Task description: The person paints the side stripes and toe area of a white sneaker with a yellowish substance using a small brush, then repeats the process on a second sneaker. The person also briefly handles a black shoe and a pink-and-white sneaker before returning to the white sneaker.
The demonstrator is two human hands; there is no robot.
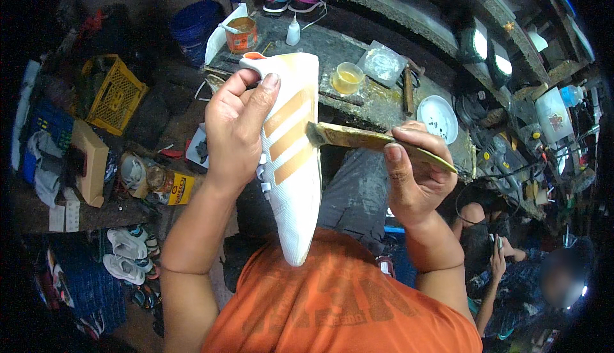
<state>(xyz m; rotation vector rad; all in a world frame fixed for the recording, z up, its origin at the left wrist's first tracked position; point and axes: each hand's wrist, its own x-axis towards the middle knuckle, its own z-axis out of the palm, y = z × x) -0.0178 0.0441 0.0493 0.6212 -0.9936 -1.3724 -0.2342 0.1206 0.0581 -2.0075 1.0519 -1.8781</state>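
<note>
My left hand (240, 122) grips a white shoe (291, 212) by its collar near the heel, thumb over the edge. The shoe is held upright along its length, heel at the top and toe downward, with tan diagonal stripes on its side. My right hand (416, 170) is closed on a brush (364, 138) with a long flat handle. The brush's dark bristle tip touches the shoe's side at the right edge of the stripes.
Behind, a dark bench (384, 106) holds a cup of amber liquid (347, 79), a tin (242, 36), a bottle (293, 33), a hammer (408, 97) and a white dish (437, 118). Crates (115, 94) and shoes stand left. Another person (511, 282) sits at lower right.
</note>
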